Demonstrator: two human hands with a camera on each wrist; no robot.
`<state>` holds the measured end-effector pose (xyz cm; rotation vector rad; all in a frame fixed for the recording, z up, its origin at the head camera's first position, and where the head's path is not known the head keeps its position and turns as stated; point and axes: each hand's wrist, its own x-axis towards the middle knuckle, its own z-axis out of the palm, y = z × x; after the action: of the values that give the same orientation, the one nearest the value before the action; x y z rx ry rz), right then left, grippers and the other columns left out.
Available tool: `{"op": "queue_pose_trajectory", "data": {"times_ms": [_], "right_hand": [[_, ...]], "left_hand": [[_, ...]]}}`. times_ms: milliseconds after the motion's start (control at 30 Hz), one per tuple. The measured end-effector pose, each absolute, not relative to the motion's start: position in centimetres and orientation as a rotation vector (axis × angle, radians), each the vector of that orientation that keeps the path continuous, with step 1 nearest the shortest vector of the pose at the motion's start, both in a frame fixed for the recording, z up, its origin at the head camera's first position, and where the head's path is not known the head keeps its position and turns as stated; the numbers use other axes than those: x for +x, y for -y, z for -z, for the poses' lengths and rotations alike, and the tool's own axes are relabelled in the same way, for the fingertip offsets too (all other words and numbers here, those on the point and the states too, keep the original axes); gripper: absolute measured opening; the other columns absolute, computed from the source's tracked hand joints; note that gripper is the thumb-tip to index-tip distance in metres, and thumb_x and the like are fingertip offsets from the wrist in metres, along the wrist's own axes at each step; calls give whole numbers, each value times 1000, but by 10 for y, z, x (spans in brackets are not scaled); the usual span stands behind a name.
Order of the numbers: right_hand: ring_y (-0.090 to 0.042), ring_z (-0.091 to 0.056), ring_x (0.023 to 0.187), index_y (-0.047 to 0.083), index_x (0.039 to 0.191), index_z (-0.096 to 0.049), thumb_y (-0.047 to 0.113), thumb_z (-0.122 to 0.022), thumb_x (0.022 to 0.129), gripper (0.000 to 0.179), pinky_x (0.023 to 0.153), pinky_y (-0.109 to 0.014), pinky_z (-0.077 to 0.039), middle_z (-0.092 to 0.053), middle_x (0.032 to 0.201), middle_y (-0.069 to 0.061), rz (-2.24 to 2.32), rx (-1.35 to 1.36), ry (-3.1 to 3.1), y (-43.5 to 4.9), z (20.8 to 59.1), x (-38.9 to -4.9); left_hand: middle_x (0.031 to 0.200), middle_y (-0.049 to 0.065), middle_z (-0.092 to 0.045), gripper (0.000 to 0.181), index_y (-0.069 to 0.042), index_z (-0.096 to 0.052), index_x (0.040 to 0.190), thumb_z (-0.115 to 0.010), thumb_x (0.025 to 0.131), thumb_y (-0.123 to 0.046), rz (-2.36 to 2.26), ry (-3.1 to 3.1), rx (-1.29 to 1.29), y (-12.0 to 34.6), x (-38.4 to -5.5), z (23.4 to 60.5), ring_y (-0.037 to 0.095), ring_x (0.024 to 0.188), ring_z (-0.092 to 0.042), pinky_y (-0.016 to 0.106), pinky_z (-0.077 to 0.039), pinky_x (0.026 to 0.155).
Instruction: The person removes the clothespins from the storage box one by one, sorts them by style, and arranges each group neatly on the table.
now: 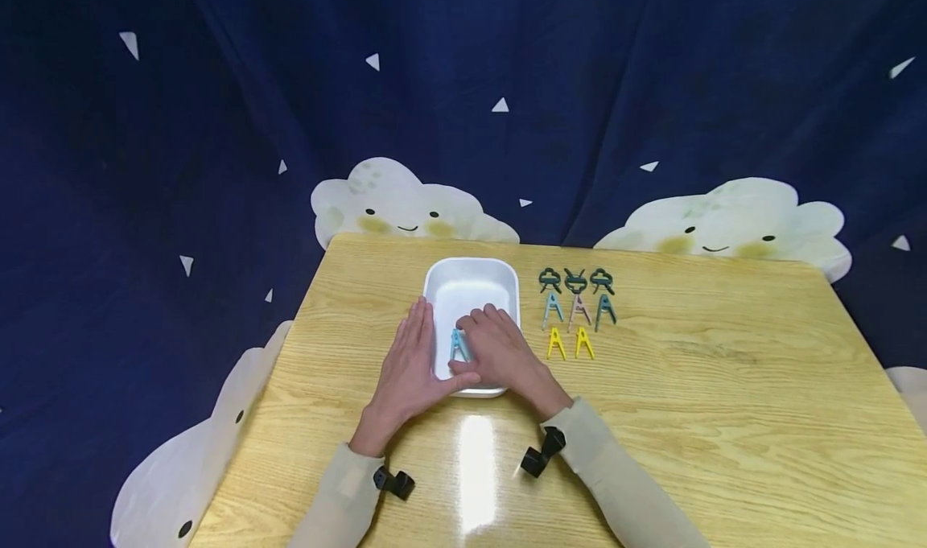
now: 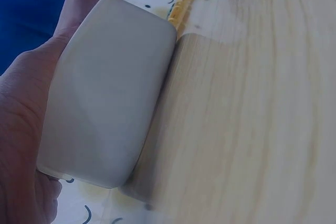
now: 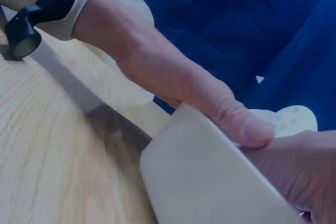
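A white rectangular tray (image 1: 472, 273) sits on the table, its long sides running away from me. My left hand (image 1: 409, 363) lies along its left side with straight fingers, the thumb stretched over the near rim. Inside the tray, my right hand (image 1: 500, 351) pinches a light blue clothespin (image 1: 459, 345) between curled fingers and thumb. The left wrist view has the tray's outer wall (image 2: 105, 93) beside the left hand (image 2: 26, 114). In the right wrist view, the left thumb crosses the rim and the tray wall (image 3: 205, 177) hides much of the right hand (image 3: 304, 169).
Right of the tray, clips stand in rows: dark green rounded clips (image 1: 550, 281) at the back; light blue (image 1: 553, 310), pink (image 1: 578, 311) and dark green (image 1: 605, 311) clothespins in the middle; two yellow clothespins (image 1: 555, 344) in front. A blue curtain (image 1: 463, 65) hangs behind the wooden table (image 1: 724, 387).
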<state>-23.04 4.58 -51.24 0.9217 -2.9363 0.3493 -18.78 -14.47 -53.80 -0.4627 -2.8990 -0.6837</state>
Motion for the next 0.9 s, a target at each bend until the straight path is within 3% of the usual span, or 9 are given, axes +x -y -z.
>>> {"op": "queue_pose_trajectory", "data": {"times_ms": [367,667,733,900], "right_hand": [[-23,-53,97,8,124,-72,55,-83,82,64,88,-39,-48,-71,112,-6,-443,837,2901,-71,492,-221],[-23,-52,95,7,123,-72,52,-82,82,62,82,-37,-45,-73,114,-7,-568,761,2873,-98,480,-210],[-22,-51,93,8,123,-72,52,-82,82,62,81,-36,-45,-72,107,-4,-575,748,2865,-104,479,-208],[-27,-56,99,6,124,-71,51,-82,81,63,90,-44,-48,-73,110,-8,-585,737,2831,-123,475,-205]], "left_hand": [[176,11,6,139,0,-3,166,-58,77,-92,704,2897,-461,143,-188,537,24,162,2,44,-10,131],[175,17,-3,139,2,-5,166,-59,78,-90,695,2885,-470,143,-189,539,34,162,-9,47,-14,131],[175,17,-3,139,2,-4,166,-60,78,-90,695,2887,-469,143,-189,539,33,162,-7,46,-13,131],[175,17,-4,139,1,-4,166,-59,77,-91,689,2891,-462,143,-189,538,28,162,-2,45,-12,131]]}}
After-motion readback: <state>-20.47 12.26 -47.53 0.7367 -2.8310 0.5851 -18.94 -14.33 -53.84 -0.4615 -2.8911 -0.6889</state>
